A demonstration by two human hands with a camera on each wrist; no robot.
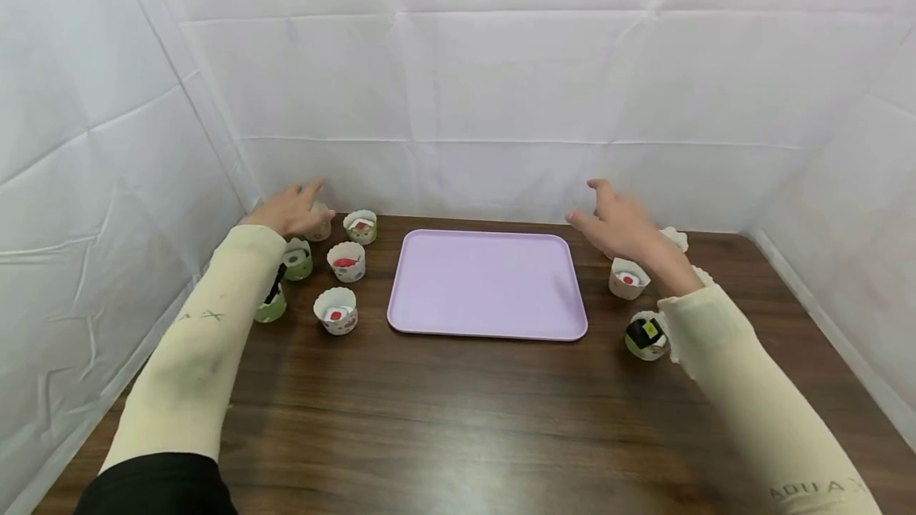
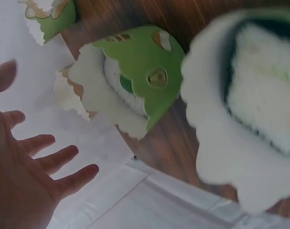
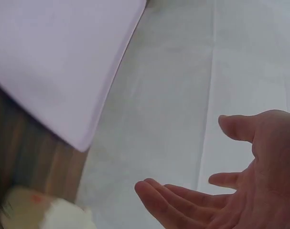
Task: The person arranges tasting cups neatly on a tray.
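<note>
My left hand (image 1: 289, 211), fingers spread and nothing in its grasp, reaches over the back-left paper cups. Partly behind it stands a pale cup (image 1: 320, 230), with a green cup (image 1: 300, 269) closer to me. The left wrist view shows another look at a green cup (image 2: 159, 57) lined in white, holding something white with a green spot, and a large cup (image 2: 207, 143) with a white, dark-edged piece like rice in seaweed. On the right, my empty right hand (image 1: 621, 226) hovers with thumb and fingers apart, above a pale cup (image 1: 629, 291) with a red-and-white piece.
A lilac tray (image 1: 487, 284) lies at the middle of the brown table (image 1: 458, 412). Pale cups (image 1: 347, 272) stand to its left. A green cup (image 1: 646, 350) with a black-and-yellow piece is at the right; my right arm hides part of that group. White cloth (image 1: 501, 86) walls surround the table.
</note>
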